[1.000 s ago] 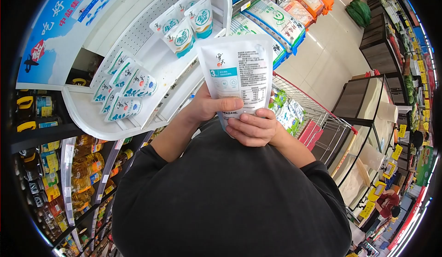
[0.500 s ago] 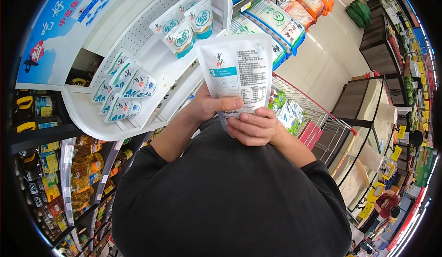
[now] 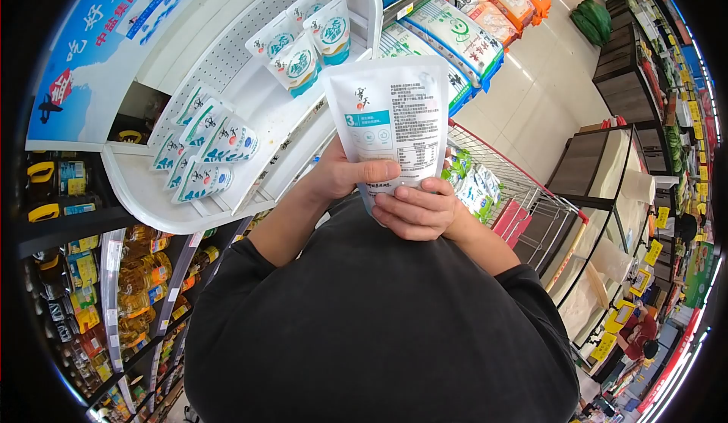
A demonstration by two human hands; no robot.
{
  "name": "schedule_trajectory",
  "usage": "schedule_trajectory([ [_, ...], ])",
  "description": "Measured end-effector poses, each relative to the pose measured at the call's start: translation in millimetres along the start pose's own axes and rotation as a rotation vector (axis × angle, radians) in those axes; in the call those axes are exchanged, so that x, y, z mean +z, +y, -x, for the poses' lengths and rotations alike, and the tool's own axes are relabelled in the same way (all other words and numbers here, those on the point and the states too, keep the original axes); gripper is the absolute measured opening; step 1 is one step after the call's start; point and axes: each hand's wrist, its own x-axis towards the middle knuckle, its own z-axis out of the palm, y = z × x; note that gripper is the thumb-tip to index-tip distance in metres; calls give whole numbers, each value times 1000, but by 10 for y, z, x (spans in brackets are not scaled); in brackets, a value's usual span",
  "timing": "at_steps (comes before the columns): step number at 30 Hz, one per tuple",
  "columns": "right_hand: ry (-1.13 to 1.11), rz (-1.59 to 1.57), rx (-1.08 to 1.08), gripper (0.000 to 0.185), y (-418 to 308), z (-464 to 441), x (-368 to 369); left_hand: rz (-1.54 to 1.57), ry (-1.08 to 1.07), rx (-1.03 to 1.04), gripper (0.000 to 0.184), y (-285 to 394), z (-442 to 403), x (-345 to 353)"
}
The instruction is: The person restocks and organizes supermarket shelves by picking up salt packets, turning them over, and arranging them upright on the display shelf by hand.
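A white pouch of salt (image 3: 390,112) with a teal label band and dense printed text is held up in front of my chest, its text side facing me. My left hand (image 3: 343,174) grips its lower left side, thumb lying across the front. Around the lower right corner, the fingers of my right hand (image 3: 421,208) are folded against the pouch. Behind it, similar pouches with teal print (image 3: 296,63) stand on a curved white display shelf (image 3: 182,224). More white pouches with green trim (image 3: 205,180) stand at that shelf's left end.
A shopping cart (image 3: 523,188) with green and white packages in it is just right of my hands. Rice bags (image 3: 455,32) are stacked beyond the shelf. Bottles of oil (image 3: 140,271) line racks at lower left. Wooden display bins (image 3: 599,169) stand across the aisle.
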Motion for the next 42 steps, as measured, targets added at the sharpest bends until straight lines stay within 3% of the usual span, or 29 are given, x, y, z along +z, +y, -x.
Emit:
schedule_trajectory([
  [23, -29, -59, 53, 22, 43, 90, -58, -47, -15, 39, 83, 53, -119, 39],
  [25, -37, -319, 379, 30, 129, 62, -90, -166, 23, 89, 81, 21, -97, -10],
  [28, 252, -448, 800, 53, 157, 43, 21, -249, 135, 90, 72, -23, -121, -67],
  [31, 603, -851, 1510, 48, 240, -15, -156, -197, 282, 3, 56, -5, -142, -106],
  [32, 609, -861, 1507, 48, 288, 44, -184, -292, 408, 6, 54, -38, -146, -186],
  [34, 771, -1127, 1701, 49, 351, 158, -182, -363, 669, 39, 47, -11, -186, -194],
  [37, 740, -1313, 1808, 55, 339, 205, -187, -361, 547, 122, 46, 106, -169, -215],
  [38, 673, -1284, 1840, 61, 310, 208, -173, -452, 557, 110, 33, 133, -154, -212],
  [42, 538, -1406, 1846, 68, 250, 256, -144, -608, 537, -5, 20, 283, -121, -257],
])
